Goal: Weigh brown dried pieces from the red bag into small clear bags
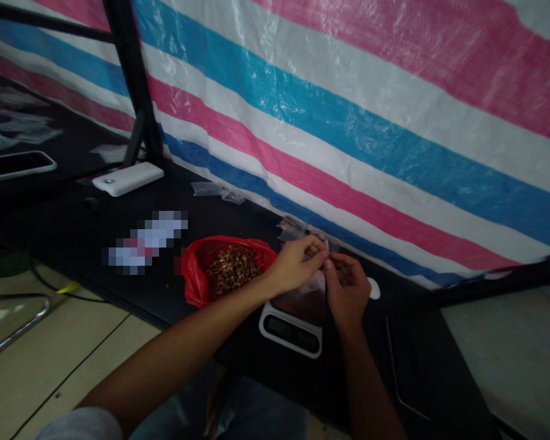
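My left hand and my right hand meet above a small white kitchen scale, fingertips pinched together. Between them hangs a small clear plastic bag, gripped near its top edge; its contents are too dim to make out. Part of the scale's plate is hidden by the hands and the bag. Just left of the scale, partly behind my left forearm, sits an open red plastic bag of brown, grain-like pieces. Beyond my hands lies a small filled clear packet.
Flat clear bags lie along the striped plastic sheet behind the black table. A white power bank, a phone and a blurred-out item are leftward. A white oval object lies right of my right hand.
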Available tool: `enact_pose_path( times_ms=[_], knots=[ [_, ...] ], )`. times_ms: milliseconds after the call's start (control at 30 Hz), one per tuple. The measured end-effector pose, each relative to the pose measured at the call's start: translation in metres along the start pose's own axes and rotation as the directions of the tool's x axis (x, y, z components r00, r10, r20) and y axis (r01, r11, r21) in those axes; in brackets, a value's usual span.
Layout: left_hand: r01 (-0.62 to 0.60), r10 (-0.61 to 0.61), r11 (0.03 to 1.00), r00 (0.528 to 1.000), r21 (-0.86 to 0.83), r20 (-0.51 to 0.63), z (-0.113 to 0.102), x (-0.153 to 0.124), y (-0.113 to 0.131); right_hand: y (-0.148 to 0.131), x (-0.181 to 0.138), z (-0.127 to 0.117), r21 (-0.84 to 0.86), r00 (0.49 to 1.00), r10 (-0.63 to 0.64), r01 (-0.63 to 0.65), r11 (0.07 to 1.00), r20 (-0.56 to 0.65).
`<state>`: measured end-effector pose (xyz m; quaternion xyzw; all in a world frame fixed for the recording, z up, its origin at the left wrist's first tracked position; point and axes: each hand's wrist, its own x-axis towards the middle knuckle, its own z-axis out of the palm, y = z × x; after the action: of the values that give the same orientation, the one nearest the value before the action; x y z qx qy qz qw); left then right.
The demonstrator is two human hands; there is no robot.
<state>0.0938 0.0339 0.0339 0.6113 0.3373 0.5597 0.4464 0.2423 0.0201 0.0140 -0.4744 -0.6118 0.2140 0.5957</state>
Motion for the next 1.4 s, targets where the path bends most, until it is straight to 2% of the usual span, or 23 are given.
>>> enact_pose_path(
  times_ms=[133,233,433,667,833,1067,1233,1400],
  knots=[
    [-0.028,0.029,0.999,0.999,-0.019,0.025,-0.003,0.002,-0.001,-0.003,0.000,-0.001,-0.020,0.998,-0.064,0.064,0.998,0.023],
    [-0.052,0.052,0.999,0.997,0.003,0.053,-0.005,0.003,-0.003,-0.004,-0.001,-0.003,-0.016,0.998,-0.053,0.054,0.998,0.026],
    [-0.128,0.107,0.976,0.986,0.174,0.125,-0.011,0.003,-0.002,-0.003,0.002,-0.007,-0.036,0.997,-0.031,0.034,0.999,0.071],
    [-0.200,0.134,0.945,0.959,0.258,0.251,-0.018,0.003,-0.004,-0.007,0.005,-0.013,-0.059,0.991,-0.011,0.019,0.998,0.136],
    [-0.149,0.079,0.957,0.959,0.247,0.274,-0.019,0.003,-0.004,-0.010,0.005,-0.012,-0.048,0.986,0.029,-0.022,0.999,0.162],
    [-0.091,0.061,0.991,0.958,0.096,0.279,-0.020,0.004,0.002,-0.011,0.005,-0.013,0.065,0.986,0.048,-0.059,0.996,0.159],
    [-0.090,0.049,0.986,0.962,0.142,0.269,-0.022,0.005,0.004,-0.010,0.004,-0.013,0.067,0.977,0.032,-0.047,0.997,0.211],
    [-0.110,0.053,0.976,0.958,0.190,0.280,-0.023,0.004,0.002,-0.010,0.004,-0.012,0.000,0.979,0.029,-0.030,1.000,0.201]
  ],
)
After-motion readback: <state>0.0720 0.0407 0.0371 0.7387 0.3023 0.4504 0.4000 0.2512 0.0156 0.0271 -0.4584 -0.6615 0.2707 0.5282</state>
